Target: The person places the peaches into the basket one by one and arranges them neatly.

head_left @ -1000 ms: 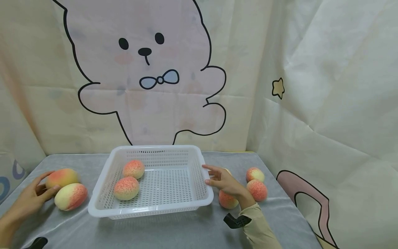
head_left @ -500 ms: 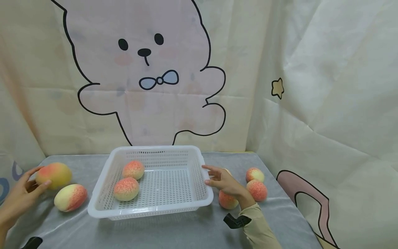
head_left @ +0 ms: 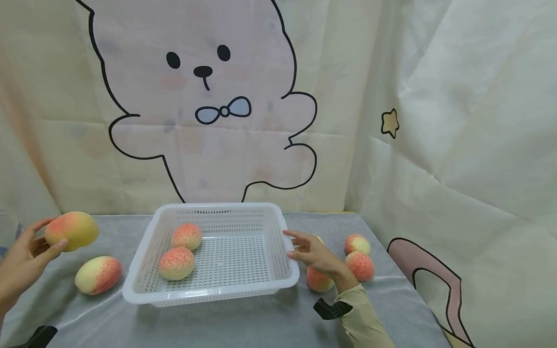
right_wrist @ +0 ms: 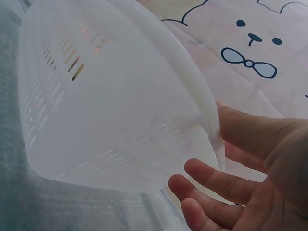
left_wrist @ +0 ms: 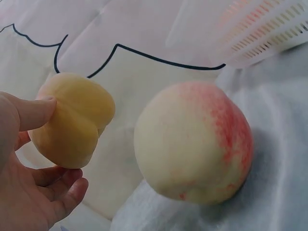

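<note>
While the left hand [head_left: 22, 265] grips 1 peach [head_left: 73, 231], another peach [head_left: 98, 275] lies nearby.

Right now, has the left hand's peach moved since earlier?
Yes: in the head view, the held peach is higher and farther left of the white basket.
</note>
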`<state>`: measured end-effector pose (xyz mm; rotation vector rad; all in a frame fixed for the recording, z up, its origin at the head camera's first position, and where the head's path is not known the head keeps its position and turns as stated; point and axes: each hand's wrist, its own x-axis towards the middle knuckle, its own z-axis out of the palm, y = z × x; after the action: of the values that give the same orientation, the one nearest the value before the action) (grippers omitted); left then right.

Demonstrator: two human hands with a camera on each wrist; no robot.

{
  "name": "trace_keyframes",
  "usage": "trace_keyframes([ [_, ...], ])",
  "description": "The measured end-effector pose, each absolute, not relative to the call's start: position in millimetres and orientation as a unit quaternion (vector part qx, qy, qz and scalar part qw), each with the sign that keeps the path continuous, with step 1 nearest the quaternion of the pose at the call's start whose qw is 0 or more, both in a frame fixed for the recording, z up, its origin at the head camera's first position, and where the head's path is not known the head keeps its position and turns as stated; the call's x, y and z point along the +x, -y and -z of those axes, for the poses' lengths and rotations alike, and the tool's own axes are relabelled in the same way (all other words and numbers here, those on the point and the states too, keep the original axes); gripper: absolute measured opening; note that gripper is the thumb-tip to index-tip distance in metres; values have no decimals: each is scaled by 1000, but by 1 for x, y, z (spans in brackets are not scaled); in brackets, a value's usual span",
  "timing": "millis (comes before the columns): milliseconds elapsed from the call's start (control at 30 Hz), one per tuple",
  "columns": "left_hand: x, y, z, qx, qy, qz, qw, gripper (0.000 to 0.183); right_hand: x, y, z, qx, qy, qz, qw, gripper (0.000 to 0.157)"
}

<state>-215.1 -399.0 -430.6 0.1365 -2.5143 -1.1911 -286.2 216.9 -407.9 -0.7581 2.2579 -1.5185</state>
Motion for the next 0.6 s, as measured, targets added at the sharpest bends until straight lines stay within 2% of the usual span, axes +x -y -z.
trace_keyframes([
  [367,-226,376,402,-14,898,412,154,72,-283,-215,406,-251,-793,531,161,68],
  [600,-233,361,386,-65,905,389,161,70,-284,-215,407,-250,-792,533,161,68],
])
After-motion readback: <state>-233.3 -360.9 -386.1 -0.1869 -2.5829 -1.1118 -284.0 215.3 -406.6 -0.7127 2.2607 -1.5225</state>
